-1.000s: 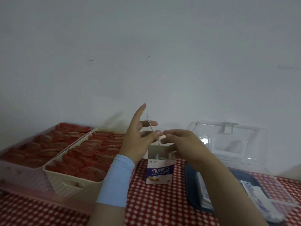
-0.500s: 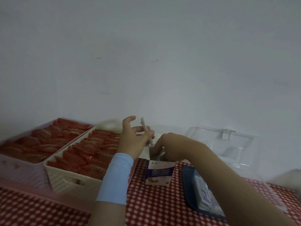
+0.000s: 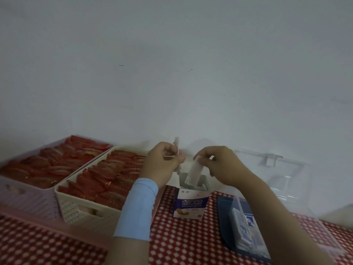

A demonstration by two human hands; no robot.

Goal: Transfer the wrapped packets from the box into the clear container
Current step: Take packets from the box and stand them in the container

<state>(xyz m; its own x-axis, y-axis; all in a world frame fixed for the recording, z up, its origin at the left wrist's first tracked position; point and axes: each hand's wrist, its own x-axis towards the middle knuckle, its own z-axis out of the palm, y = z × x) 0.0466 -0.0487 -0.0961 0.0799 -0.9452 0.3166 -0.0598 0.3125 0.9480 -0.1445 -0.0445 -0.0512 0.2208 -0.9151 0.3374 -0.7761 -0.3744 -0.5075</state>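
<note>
A small white and blue box [image 3: 191,204] stands open on the red checked tablecloth in the middle. My right hand [image 3: 219,165] pinches a white wrapped packet [image 3: 194,174] that sticks halfway out of the box's top. To the left of the box, my left hand [image 3: 162,165] is closed on thin wrapped packets [image 3: 177,148] held upright. The clear container [image 3: 286,203] with a blue base [image 3: 223,220] lies to the right, lid open against the wall, with white and blue packets [image 3: 246,232] inside. My right forearm hides part of it.
Two baskets full of red wrapped items stand at the left: a cream one [image 3: 89,209] and a pinkish one [image 3: 23,196], both on a pink tray [image 3: 57,232]. A white wall rises right behind everything.
My right hand, which was down in the box, has lifted a white packet partly out of it. My left hand has curled tighter around its thin packets. The view tilted slightly.
</note>
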